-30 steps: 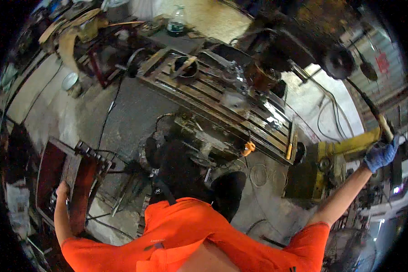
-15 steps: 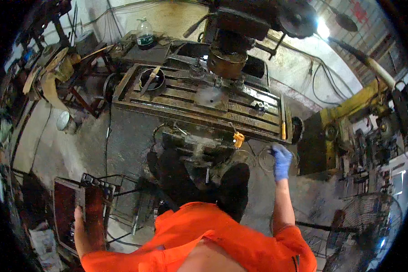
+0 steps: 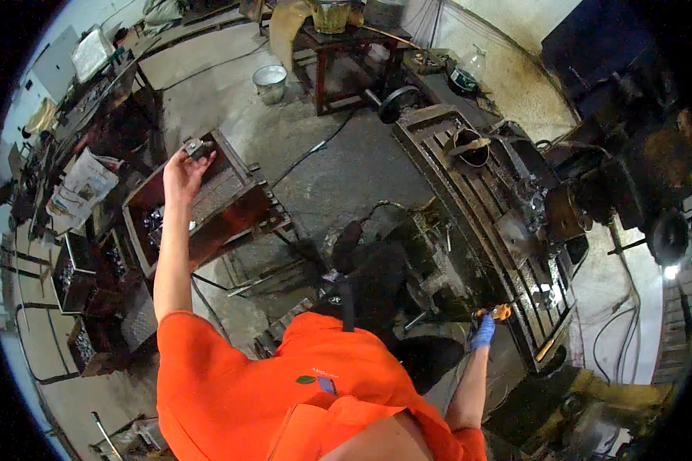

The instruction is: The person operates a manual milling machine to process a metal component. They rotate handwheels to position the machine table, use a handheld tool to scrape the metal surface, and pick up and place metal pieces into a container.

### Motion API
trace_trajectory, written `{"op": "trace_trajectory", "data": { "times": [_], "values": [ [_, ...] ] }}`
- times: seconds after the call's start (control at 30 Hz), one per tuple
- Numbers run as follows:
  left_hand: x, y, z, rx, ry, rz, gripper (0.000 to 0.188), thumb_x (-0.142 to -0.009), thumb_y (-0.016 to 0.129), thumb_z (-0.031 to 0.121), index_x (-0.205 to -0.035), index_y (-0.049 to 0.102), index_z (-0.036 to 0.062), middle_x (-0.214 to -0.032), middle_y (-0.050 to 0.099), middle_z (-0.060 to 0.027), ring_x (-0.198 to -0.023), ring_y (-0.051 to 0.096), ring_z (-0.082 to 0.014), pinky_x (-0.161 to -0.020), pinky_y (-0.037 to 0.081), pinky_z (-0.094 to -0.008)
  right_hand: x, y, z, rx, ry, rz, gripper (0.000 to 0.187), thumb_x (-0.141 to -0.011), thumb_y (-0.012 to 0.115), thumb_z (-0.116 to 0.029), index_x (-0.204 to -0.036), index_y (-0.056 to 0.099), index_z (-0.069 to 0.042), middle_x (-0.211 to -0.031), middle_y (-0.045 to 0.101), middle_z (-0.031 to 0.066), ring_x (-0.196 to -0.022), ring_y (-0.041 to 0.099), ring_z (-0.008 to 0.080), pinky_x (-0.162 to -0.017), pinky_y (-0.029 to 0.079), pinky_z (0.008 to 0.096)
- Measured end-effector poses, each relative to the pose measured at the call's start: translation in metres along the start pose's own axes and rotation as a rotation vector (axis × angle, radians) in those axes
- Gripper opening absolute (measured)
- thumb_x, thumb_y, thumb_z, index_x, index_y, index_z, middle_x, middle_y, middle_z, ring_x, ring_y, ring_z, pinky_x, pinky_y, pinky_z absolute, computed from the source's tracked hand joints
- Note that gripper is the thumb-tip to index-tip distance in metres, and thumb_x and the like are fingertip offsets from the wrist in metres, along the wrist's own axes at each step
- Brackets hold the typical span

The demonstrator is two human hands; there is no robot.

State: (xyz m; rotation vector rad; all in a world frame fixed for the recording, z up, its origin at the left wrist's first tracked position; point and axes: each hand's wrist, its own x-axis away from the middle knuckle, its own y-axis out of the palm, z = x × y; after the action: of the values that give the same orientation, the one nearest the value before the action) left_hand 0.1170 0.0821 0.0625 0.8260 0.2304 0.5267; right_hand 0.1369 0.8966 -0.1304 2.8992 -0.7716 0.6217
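Left hand (image 3: 183,177) is gripping a grey metal block (image 3: 197,148) near the far edge of a rust-red box (image 3: 242,220) of parts (image 3: 155,218); blue-gloved right hand (image 3: 482,333), grip unclear.

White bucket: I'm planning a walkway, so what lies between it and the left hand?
Head view: corner of the red box, then concrete floor.

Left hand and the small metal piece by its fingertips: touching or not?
Touching. The head view shows the left hand with its fingers against the small metal piece, no gap visible between them.
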Motion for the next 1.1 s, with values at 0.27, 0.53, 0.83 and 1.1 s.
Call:
{"op": "trace_trajectory", "data": {
  "times": [0.27,0.53,0.83,1.1],
  "values": [
    [-0.031,0.097,-0.088,0.038,-0.18,-0.165,0.025,-0.085,0.038,0.01,-0.106,0.044,-0.0041,-0.104,0.053,-0.0222,-0.094,0.054,-0.0399,-0.082,0.045,-0.0504,0.077,0.028,-0.067,0.137,-0.634,0.424,0.02,-0.074,0.05,-0.007,-0.094,0.053,-0.004,-0.057,0.046,0.0016,-0.047,0.045,0.0113,-0.041,0.035,0.0279],
    [-0.037,0.168,-0.181,0.19,-0.446,-0.231,0.027,-0.082,0.04,0.006,-0.103,0.044,-0.0107,-0.112,0.047,-0.0266,-0.103,0.046,-0.0388,-0.093,0.036,-0.0546,0.166,0.018,-0.191,0.645,-0.62,0.348,0.024,-0.068,0.059,-0.012,-0.09,0.058,-0.002,-0.068,0.058,0.01,-0.061,0.056,0.0205,-0.055,0.043,0.0321],
    [0.006,0.227,-0.231,0.055,-0.567,-0.379,0.027,-0.077,0.044,0.006,-0.1,0.047,-0.0078,-0.094,0.054,-0.0191,-0.081,0.051,-0.0273,-0.09,0.039,-0.0474,0.109,0.117,-0.256,1.496,-0.255,0.137,0.04,-0.07,0.056,-0.038,-0.084,0.065,-0.002,-0.084,0.063,0.0196,-0.082,0.062,0.0317,-0.073,0.048,0.0382],
    [0.06,0.277,-0.246,-0.572,-0.563,-0.716,0.027,-0.073,0.047,0.002,-0.097,0.052,-0.0084,-0.077,0.056,-0.0121,-0.065,0.058,-0.0207,-0.06,0.047,-0.0298,0.083,0.123,-0.27,1.388,-0.196,0.146,0.038,-0.07,0.055,-0.036,-0.087,0.065,-0.003,-0.092,0.063,0.0182,-0.087,0.061,0.0323,-0.075,0.048,0.0385]
  ]
}}
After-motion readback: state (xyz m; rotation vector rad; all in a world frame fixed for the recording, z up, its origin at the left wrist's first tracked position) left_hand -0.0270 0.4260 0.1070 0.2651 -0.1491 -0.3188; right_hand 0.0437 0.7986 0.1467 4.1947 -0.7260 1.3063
